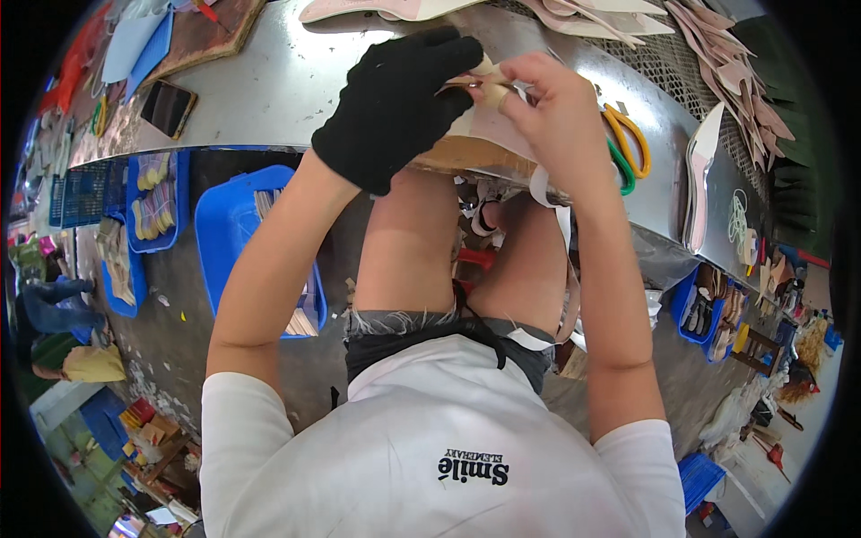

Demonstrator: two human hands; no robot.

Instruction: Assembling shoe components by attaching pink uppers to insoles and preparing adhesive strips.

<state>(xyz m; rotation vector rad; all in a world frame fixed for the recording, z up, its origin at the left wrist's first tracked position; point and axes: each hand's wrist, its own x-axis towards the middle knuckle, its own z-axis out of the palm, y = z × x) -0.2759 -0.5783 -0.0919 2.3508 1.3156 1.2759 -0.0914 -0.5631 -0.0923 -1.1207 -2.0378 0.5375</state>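
My left hand (395, 103), in a black glove, is closed, with its fingertips meeting those of my right hand above the near edge of the metal table. My bare right hand (560, 112) pinches, with pale coverings on the fingertips. Between them is a pale, pinkish flat piece (509, 133), like an insole; its edge at the fingertips is partly hidden. A thin brownish, shiny bit also shows there, too small to name. Below my right hand a white strip (539, 186) hangs down. Scissors (639, 143) with yellow and green handles lie just right of that hand.
On the metal table (269, 72) lie a phone (168, 108) at left, pale shoe-shaped pieces (395, 7) at the far edge and a stack of them (701, 179) at right. Blue bins (229, 211) stand on the floor at left. My knees are under the table edge.
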